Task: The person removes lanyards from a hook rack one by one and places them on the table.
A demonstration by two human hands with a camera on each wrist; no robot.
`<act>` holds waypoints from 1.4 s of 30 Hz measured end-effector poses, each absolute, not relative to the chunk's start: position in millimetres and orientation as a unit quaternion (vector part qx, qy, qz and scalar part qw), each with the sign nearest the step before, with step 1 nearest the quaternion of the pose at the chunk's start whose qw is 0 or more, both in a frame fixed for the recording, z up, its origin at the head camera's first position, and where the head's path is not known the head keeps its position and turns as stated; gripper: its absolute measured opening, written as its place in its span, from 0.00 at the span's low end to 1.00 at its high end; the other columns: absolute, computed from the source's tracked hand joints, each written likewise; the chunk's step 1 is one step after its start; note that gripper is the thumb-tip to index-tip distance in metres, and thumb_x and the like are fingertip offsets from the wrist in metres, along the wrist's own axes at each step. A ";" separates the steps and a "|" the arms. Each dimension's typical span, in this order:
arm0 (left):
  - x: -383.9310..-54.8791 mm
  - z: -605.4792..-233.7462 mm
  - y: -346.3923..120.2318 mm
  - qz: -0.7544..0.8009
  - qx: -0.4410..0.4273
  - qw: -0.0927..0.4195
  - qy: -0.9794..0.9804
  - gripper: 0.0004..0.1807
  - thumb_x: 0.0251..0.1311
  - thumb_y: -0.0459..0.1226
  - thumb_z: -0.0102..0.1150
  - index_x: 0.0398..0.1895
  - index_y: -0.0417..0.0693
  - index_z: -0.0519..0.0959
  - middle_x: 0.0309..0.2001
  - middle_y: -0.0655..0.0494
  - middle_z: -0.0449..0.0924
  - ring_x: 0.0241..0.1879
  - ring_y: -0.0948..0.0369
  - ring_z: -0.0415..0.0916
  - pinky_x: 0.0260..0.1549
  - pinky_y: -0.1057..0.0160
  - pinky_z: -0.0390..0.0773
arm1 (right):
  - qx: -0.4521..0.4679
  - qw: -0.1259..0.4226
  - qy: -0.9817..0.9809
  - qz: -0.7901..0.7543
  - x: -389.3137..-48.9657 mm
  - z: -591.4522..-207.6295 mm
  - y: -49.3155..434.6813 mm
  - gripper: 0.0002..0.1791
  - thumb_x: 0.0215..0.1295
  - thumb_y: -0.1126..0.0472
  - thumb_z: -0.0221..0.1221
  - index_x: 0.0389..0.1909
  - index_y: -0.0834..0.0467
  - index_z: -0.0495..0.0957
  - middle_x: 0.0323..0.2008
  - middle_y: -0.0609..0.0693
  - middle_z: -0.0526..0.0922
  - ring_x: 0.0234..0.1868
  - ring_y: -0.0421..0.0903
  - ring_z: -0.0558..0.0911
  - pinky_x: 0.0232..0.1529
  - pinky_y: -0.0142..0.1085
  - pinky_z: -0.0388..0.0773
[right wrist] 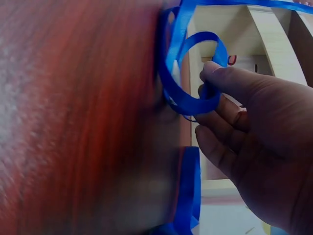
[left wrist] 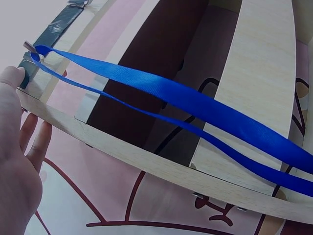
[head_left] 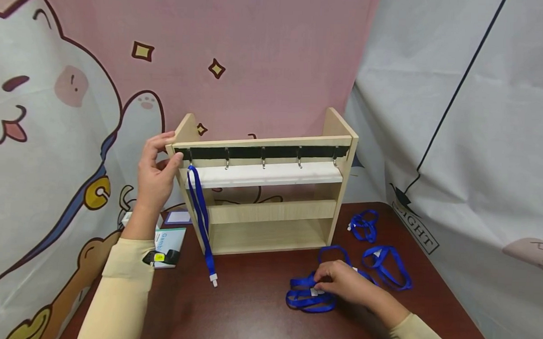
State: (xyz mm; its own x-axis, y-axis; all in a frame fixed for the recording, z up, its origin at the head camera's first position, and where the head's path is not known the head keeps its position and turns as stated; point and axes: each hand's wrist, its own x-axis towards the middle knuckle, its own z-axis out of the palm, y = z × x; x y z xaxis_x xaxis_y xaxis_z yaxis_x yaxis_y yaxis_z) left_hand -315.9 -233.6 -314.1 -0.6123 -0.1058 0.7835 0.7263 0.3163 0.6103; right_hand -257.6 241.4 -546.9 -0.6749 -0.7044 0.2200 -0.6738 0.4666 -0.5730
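A light wooden rack [head_left: 272, 212] stands on the dark red-brown table, with a black strip and several metal hooks along its top front. My left hand [head_left: 156, 175] grips the rack's upper left corner, thumb in front and fingers round the side. From the leftmost hook hangs a blue lanyard [head_left: 201, 207], its white clip end dangling low. To the right, my right hand [head_left: 346, 282] pinches a coiled blue lanyard [right wrist: 195, 105] between thumb and fingers, close over the table in front of the rack. Part of that coil is hidden behind the fingers.
Two more blue lanyards, a far one [head_left: 364, 225] and a nearer one [head_left: 391, 273], lie right of the rack. Another blue loop [head_left: 333, 249] shows just behind my right hand. A booklet [head_left: 170, 243] and a purple-edged card [head_left: 178, 217] lie at the left.
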 end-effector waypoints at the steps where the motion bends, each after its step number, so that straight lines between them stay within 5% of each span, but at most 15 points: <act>1: -316.0 -314.2 -233.7 -0.544 -0.217 0.383 -0.714 0.19 0.77 0.27 0.61 0.67 0.33 0.77 0.75 0.47 0.75 0.64 0.60 0.72 0.50 0.67 0.77 | -0.397 0.026 0.860 -0.319 -257.3 -547.3 241.0 0.02 0.71 0.63 0.74 0.38 0.52 0.91 0.37 0.32 0.85 0.38 0.30 0.80 0.40 0.34 0.79; 14: -316.8 -313.8 -234.0 -0.548 -0.219 0.382 -0.711 0.18 0.77 0.28 0.61 0.67 0.32 0.77 0.74 0.50 0.75 0.64 0.59 0.72 0.50 0.67 0.78 | -0.354 0.045 0.879 -0.317 -251.7 -551.2 236.0 0.05 0.71 0.56 0.76 0.42 0.47 0.88 0.40 0.37 0.87 0.39 0.33 0.81 0.39 0.33 0.80; 36: -316.4 -313.5 -234.4 -0.547 -0.220 0.381 -0.712 0.19 0.77 0.28 0.62 0.67 0.32 0.77 0.74 0.49 0.75 0.65 0.59 0.71 0.51 0.67 0.77 | -0.347 -0.051 0.864 -0.361 -259.1 -534.5 213.3 0.09 0.67 0.61 0.78 0.43 0.54 0.88 0.37 0.39 0.85 0.37 0.35 0.83 0.38 0.35 0.83; 42: -314.2 -312.2 -233.6 -0.546 -0.219 0.381 -0.713 0.18 0.77 0.27 0.61 0.66 0.31 0.77 0.74 0.47 0.74 0.65 0.60 0.71 0.51 0.67 0.77 | -0.346 -0.068 0.863 -0.362 -263.5 -512.5 189.0 0.09 0.71 0.56 0.76 0.47 0.48 0.87 0.40 0.41 0.86 0.41 0.40 0.84 0.41 0.39 0.84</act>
State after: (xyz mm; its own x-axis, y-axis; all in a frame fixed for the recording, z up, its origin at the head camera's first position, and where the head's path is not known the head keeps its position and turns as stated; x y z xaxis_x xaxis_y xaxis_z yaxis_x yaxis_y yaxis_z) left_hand -314.2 -233.6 -312.2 -0.6130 -0.1037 0.7832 0.7291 0.3075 0.6114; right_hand -263.5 189.0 -512.5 -0.7514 -0.5481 0.3674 -0.6462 0.4990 -0.5774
